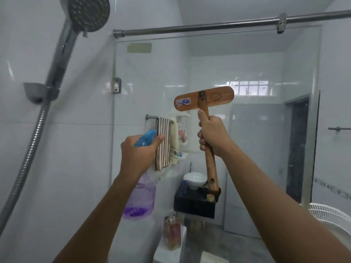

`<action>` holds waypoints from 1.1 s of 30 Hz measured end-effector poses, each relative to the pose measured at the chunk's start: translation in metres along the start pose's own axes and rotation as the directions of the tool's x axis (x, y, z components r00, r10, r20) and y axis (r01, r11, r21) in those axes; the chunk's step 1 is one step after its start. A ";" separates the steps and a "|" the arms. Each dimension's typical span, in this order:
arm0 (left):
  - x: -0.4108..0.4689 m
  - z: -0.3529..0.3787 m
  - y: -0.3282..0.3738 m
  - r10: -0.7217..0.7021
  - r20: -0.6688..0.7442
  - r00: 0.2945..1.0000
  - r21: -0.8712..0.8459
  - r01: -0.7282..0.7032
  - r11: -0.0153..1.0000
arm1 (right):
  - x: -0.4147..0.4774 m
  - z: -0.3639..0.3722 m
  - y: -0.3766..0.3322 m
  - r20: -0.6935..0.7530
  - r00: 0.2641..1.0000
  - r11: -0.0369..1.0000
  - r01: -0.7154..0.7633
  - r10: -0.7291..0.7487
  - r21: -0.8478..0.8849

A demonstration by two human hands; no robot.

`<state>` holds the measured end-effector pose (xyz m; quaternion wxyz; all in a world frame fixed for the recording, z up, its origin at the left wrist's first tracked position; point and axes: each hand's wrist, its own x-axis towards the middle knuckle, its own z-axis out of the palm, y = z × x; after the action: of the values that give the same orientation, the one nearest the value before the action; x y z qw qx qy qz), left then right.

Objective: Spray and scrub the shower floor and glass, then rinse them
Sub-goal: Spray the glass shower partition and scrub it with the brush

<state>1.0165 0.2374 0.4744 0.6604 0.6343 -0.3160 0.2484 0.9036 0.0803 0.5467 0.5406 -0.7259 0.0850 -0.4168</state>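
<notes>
- Your left hand (138, 154) is clenched around the neck of the spray bottle (140, 196), with the blue nozzle poking out above your fingers towards the glass panel (256, 73)
- The bottle hangs below your fist, clear plastic with a little purple liquid pooled at the bottom
- Your right hand (212, 135) grips the handle of the wooden brush (204, 98), thumb up along the shaft, flat head crosswise and high before the glass panel; whether it touches, I cannot tell
- The shower head (88, 13) sits in its wall bracket at upper left
- Beyond the glass panel, a striped towel (163, 143) hangs on a rail, and a white bowl (194, 179) sits on a dark box (193, 204)
</notes>
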 end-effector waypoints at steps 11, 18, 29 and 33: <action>0.031 -0.020 -0.026 0.008 0.074 0.997 -0.013 -0.007 1.000 | 0.015 0.050 0.000 -0.050 0.998 1.000 0.024 -0.025 -0.020; 0.043 -0.029 -0.034 0.000 0.046 0.999 -0.028 0.002 1.000 | 0.019 0.064 0.004 -0.084 0.996 0.999 0.035 -0.037 -0.024; 0.049 -0.032 -0.039 0.037 0.114 0.993 -0.029 -0.034 0.999 | 0.023 0.082 0.003 -0.103 0.993 0.997 0.050 -0.055 -0.051; 0.049 -0.034 -0.039 0.024 0.069 0.997 -0.022 -0.022 1.000 | 0.024 0.090 0.005 -0.090 0.995 0.997 0.042 -0.047 -0.062</action>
<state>1.0813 0.2649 0.4837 0.6527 0.6319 -0.3485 0.2307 0.9832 0.1290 0.5486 0.5047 -0.7236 0.1060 -0.4587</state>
